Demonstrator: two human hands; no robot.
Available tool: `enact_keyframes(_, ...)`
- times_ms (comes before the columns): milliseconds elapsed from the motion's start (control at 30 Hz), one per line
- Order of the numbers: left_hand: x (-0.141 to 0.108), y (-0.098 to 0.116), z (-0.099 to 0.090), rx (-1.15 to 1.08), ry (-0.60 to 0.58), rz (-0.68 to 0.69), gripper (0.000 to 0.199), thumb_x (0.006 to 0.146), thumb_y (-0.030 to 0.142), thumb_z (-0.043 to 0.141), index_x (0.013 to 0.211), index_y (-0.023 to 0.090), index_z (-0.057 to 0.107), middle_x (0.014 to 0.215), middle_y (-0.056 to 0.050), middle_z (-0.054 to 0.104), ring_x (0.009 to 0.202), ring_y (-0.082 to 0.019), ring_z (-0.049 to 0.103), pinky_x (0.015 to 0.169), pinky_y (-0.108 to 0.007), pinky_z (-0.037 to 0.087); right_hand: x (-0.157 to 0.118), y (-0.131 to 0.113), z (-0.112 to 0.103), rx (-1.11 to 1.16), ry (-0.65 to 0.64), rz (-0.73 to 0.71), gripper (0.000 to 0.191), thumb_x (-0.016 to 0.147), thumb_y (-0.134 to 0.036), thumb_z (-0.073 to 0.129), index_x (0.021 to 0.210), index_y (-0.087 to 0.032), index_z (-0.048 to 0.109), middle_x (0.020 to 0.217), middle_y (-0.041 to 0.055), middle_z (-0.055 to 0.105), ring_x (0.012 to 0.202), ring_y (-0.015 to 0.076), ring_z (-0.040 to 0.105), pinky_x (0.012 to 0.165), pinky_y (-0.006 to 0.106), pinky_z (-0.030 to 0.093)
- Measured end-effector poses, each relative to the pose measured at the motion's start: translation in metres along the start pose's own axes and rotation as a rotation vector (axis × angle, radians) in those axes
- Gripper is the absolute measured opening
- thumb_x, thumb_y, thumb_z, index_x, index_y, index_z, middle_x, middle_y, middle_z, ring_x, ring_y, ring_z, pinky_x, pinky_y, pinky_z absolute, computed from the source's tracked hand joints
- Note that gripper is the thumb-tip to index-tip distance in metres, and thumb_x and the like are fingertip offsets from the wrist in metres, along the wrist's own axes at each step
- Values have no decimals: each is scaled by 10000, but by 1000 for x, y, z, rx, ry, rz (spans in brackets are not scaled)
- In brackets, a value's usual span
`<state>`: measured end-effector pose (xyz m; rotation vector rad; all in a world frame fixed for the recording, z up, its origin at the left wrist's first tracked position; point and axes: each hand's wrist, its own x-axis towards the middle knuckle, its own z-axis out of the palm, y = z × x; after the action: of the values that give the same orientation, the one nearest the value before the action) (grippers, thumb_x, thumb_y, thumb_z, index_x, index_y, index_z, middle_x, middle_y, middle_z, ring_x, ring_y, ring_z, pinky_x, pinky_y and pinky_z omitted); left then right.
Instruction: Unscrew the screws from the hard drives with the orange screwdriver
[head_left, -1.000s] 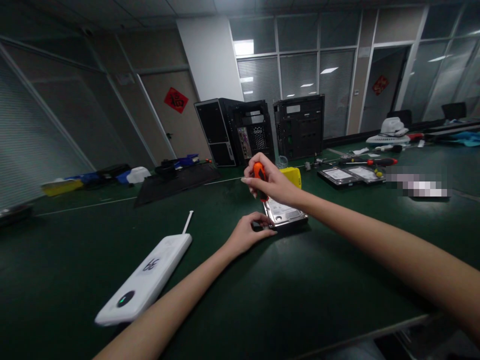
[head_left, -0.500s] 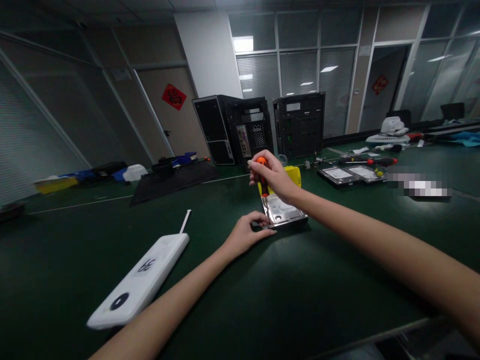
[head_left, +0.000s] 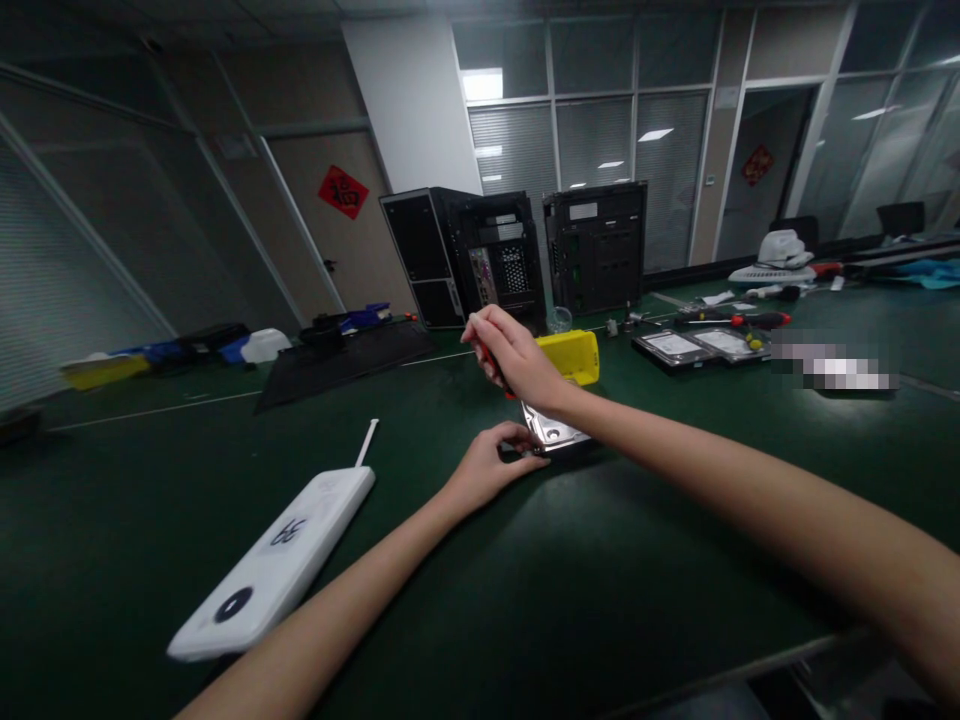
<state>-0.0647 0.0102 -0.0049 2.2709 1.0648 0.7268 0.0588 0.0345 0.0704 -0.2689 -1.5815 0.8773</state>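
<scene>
One long white plastic device with dark handwritten marks [head_left: 277, 560] lies at your left, beside your forearm. Next comes your left hand [head_left: 491, 465], low on the dark green tabletop [head_left: 600, 600], thumb and fingers curved around the drive's near-left corner; whether they pinch it or only steady it, I cannot tell. The work looks under way, not finished: the silver metal hard drive [head_left: 553, 434] lies flat between your hands, its top in place where visible. Whether any screw is out, I cannot tell. Your right hand [head_left: 514, 355] is raised above its left side, forearm reaching in from the right, fingers closed around the red-and-black screwdriver [head_left: 510, 394]; its tip is unclear. Just behind stands a bright yellow plastic box [head_left: 562, 352]. Farther right, well apart, two silver-and-black drives [head_left: 679, 347] lie untouched.
</scene>
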Motion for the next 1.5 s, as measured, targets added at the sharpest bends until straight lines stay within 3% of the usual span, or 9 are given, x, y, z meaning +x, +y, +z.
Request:
enact_keyframes(233,0,-1,0,-57,-11,36,265,734,362,664,886,146,634,855,-30,617,802,-169,563,739,-279,442,-2,2,-30,5,10,92,226,882,-426,402,829,-207,423,638,-57,409,471,51,423,417,155,382)
enact_keyframes(533,-1,-3,0,-69,-5,25,263,728,354,674,885,148,625,859,-23,607,798,-162,554,722,-273,438,-13,-19,-41,200,-127,117,163,812,-294,562,868,-175,467,818,-4,549,678,82,561,683,266,516)
enact_keyframes(733,-1,1,-1,-4,-5,-2,299,736,399,653,902,152,629,875,-36,640,819,-190,579,716,-283,436,-11,-22,-12,209,-172,163,247,768,-332,620,827,-194,424,571,-90,454,445,41,442,447,159,421)
enact_keyframes(867,-2,2,-1,-13,-20,4,296,751,402,638,912,154,625,873,-37,642,818,-192,582,710,-281,436,-8,-20,2,242,-256,173,276,880,-433,404,894,-180,512,581,-69,386,428,41,354,385,147,354)
enact_keyframes(933,-2,1,-1,-17,-13,21,300,751,402,639,914,151,627,871,-39,634,818,-189,576,717,-282,436,-4,-16,1,277,-268,182,317,908,-414,333,914,-169,534,613,-54,408,450,46,368,422,163,390)
enact_keyframes(1100,-2,0,-1,-31,-11,31,272,737,376,655,879,144,635,837,-32,618,790,-175,560,727,-287,439,3,-7,-16,326,-135,238,157,823,-317,528,818,-164,494,696,-35,496,561,62,492,544,206,473)
enact_keyframes(1200,-1,-1,0,-74,-13,41,254,737,352,661,880,144,631,847,-28,613,790,-162,554,735,-278,438,1,-11,-24,358,-88,276,212,768,-288,600,778,-180,418,759,-21,557,590,70,530,507,189,443)
enact_keyframes(1367,-1,-1,0,-82,-13,32,256,737,346,664,888,143,625,848,-26,611,792,-160,551,736,-276,436,-4,-24,-24,402,-196,318,180,817,-327,554,832,-200,427,543,-96,367,407,30,311,384,136,231)
enact_keyframes(1500,-1,-1,0,-53,-21,18,277,740,370,654,891,141,625,865,-41,622,807,-177,561,734,-291,441,-3,-28,-20,423,-308,339,353,918,-414,288,888,-158,529,578,-51,404,440,53,345,411,168,307)
